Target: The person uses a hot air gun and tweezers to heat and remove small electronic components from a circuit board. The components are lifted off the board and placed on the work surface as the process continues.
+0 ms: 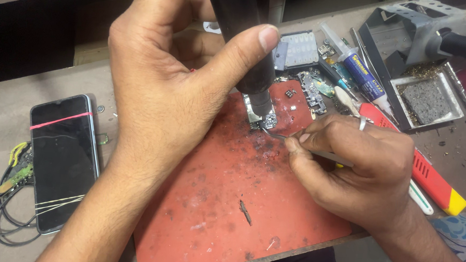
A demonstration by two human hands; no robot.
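- Left hand (163,85), upper centre: clenched around black heat tool (248,47), nozzle over circuit board (260,115).
- Right hand (356,164), centre right: pinching tweezers (273,133), tips touching board.
- Red mat (229,200) beneath.

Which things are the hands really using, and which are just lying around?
In use:
left hand holding the black hot-air tool
right hand holding curved tweezers
small circuit board
red mat

Lying about:
phone with rubber bands
syringe tube
red and yellow tool
loose black wires
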